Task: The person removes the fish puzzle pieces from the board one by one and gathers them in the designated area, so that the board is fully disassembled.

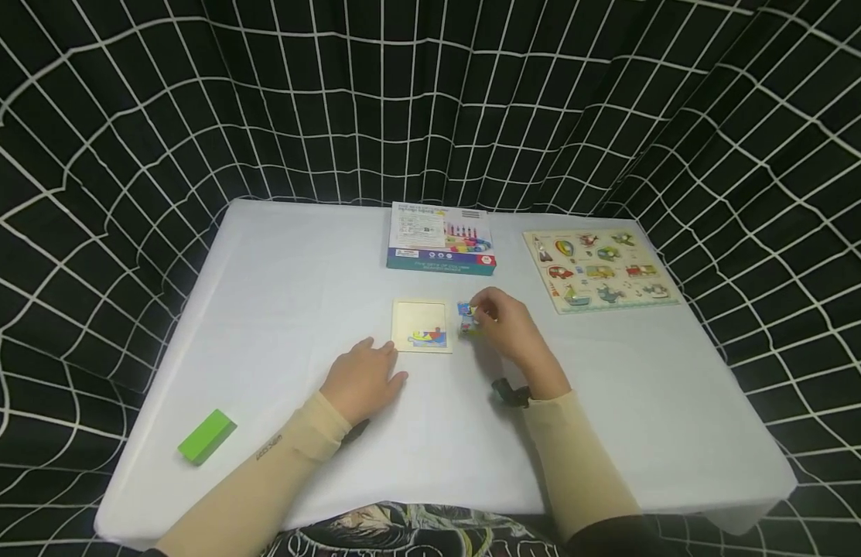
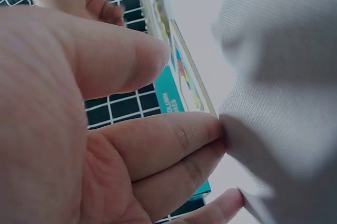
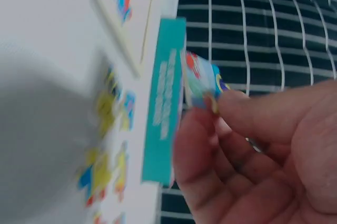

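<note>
A small square wooden puzzle tray (image 1: 397, 325) lies mid-table, with a colourful puzzle piece (image 1: 430, 338) in its lower right part. My left hand (image 1: 363, 381) rests on the table with fingers extended, the fingertips right at the tray's lower left corner. Just right of the tray, my right hand (image 1: 511, 329) pinches a puzzle piece (image 3: 200, 79) between thumb and fingers. In the right wrist view this piece is blue, red and pale green, held up above the table. Several loose puzzle pieces (image 3: 105, 111) lie beneath that hand, blurred in this view and partly covered by the hand in the head view.
A box (image 1: 440, 264) with a teal side lies behind the tray. At the back right is a larger picture puzzle board (image 1: 600, 271) with vehicles. A green block (image 1: 207, 437) sits at the front left. Black gridded cloth (image 1: 346, 100) surrounds the white table (image 1: 284, 271).
</note>
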The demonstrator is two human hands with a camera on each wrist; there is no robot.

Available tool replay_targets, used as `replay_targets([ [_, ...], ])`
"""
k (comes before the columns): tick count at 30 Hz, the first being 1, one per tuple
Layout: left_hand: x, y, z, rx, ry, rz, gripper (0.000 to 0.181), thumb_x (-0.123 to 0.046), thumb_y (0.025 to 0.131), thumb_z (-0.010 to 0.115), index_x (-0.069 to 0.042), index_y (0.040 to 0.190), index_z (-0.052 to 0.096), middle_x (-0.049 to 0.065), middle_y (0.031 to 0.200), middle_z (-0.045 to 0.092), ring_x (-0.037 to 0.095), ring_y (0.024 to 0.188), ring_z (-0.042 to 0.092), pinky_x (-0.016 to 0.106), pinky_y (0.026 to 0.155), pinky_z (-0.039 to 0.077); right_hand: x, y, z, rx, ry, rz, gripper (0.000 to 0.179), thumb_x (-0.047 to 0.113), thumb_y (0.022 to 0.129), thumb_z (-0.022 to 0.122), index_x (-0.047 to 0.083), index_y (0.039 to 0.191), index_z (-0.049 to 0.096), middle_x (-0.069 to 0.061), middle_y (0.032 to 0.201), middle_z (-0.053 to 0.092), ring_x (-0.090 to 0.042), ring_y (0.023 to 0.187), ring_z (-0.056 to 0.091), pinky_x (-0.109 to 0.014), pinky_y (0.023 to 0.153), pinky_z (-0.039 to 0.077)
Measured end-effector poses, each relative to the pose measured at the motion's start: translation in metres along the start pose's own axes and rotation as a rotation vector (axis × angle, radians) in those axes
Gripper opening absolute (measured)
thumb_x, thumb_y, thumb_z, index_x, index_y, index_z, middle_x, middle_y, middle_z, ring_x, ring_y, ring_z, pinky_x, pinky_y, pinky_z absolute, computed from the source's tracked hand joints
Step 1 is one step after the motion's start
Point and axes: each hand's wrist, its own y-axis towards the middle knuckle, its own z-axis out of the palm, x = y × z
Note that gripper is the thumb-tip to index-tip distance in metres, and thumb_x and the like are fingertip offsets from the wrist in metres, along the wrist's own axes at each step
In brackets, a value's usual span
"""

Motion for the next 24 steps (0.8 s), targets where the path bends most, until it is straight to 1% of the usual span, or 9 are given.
replay_targets([
  [1,0.000,0.000,0.000,-0.001,-0.002,-0.003,0.052,-0.039,0.108,0.067,0.001,0.141,0.071,0.017,0.148,0.069,0.047,0.144,0.060,0.060,0.115,0.054,-0.006,-0.002,-0.003,0.032,-0.002,0.021,0.015,0.008,0.108,0.063,0.009,0.122,0.067,-0.012,0.117,0.071,-0.030,0.110,0.064,-0.049,0.100,0.058],
  [4,0.000,0.000,0.000,0.005,-0.004,-0.011,0.053,-0.039,0.108,0.066,0.001,0.141,0.071,0.017,0.149,0.069,0.046,0.145,0.059,0.059,0.115,0.054,-0.018,-0.007,-0.004,0.132,-0.016,0.058,0.015,0.008,0.106,0.064,0.008,0.120,0.069,-0.012,0.111,0.069,-0.029,0.104,0.062,-0.045,0.095,0.056],
  [6,0.001,0.000,0.001,0.007,-0.007,-0.014,0.053,-0.040,0.108,0.065,0.001,0.142,0.070,0.017,0.150,0.068,0.046,0.145,0.058,0.059,0.116,0.053,-0.022,-0.010,-0.001,0.169,-0.016,0.069,0.013,0.008,0.105,0.066,0.008,0.118,0.070,-0.011,0.108,0.069,-0.029,0.102,0.062,-0.043,0.093,0.054],
  [10,0.001,0.002,0.003,0.013,-0.018,-0.007,0.053,-0.039,0.108,0.065,0.001,0.141,0.071,0.017,0.150,0.068,0.047,0.146,0.058,0.059,0.117,0.052,-0.021,-0.014,0.008,0.150,-0.027,0.123,0.009,0.010,0.105,0.068,0.011,0.113,0.071,-0.009,0.107,0.068,-0.027,0.102,0.061,-0.042,0.092,0.053],
  [14,0.001,0.002,0.004,0.013,-0.021,-0.006,0.052,-0.039,0.108,0.066,0.001,0.141,0.071,0.017,0.150,0.068,0.046,0.146,0.058,0.059,0.118,0.052,-0.020,-0.014,0.014,0.117,-0.060,0.156,0.004,0.011,0.103,0.070,0.010,0.107,0.071,-0.009,0.103,0.069,-0.026,0.096,0.062,-0.039,0.085,0.054],
  [16,0.001,0.002,0.005,0.012,-0.018,-0.006,0.052,-0.039,0.108,0.066,0.001,0.140,0.071,0.017,0.150,0.068,0.046,0.146,0.058,0.058,0.118,0.052,-0.020,-0.015,0.016,0.107,-0.077,0.150,0.002,0.010,0.102,0.070,0.009,0.102,0.070,-0.009,0.099,0.069,-0.026,0.092,0.062,-0.038,0.080,0.054],
  [20,0.002,0.002,0.005,0.007,-0.012,-0.006,0.052,-0.039,0.108,0.065,0.001,0.140,0.072,0.017,0.149,0.068,0.046,0.145,0.059,0.058,0.118,0.052,-0.017,-0.017,0.018,0.098,-0.118,0.141,0.006,0.008,0.102,0.069,0.009,0.096,0.069,-0.008,0.092,0.068,-0.025,0.086,0.062,-0.035,0.073,0.052],
  [22,0.003,0.002,0.005,0.004,-0.009,-0.003,0.052,-0.040,0.108,0.065,0.001,0.140,0.072,0.017,0.149,0.069,0.046,0.145,0.059,0.058,0.118,0.052,-0.012,-0.016,0.019,0.086,-0.131,0.127,0.007,0.008,0.103,0.069,0.010,0.097,0.068,-0.007,0.092,0.067,-0.024,0.086,0.062,-0.034,0.073,0.052],
  [24,0.004,0.002,0.005,0.003,-0.006,-0.001,0.052,-0.040,0.108,0.065,0.001,0.140,0.072,0.017,0.149,0.069,0.046,0.145,0.059,0.058,0.118,0.052,-0.005,-0.014,0.021,0.075,-0.129,0.078,0.005,0.008,0.103,0.070,0.010,0.099,0.069,-0.007,0.093,0.068,-0.024,0.088,0.061,-0.035,0.076,0.053],
])
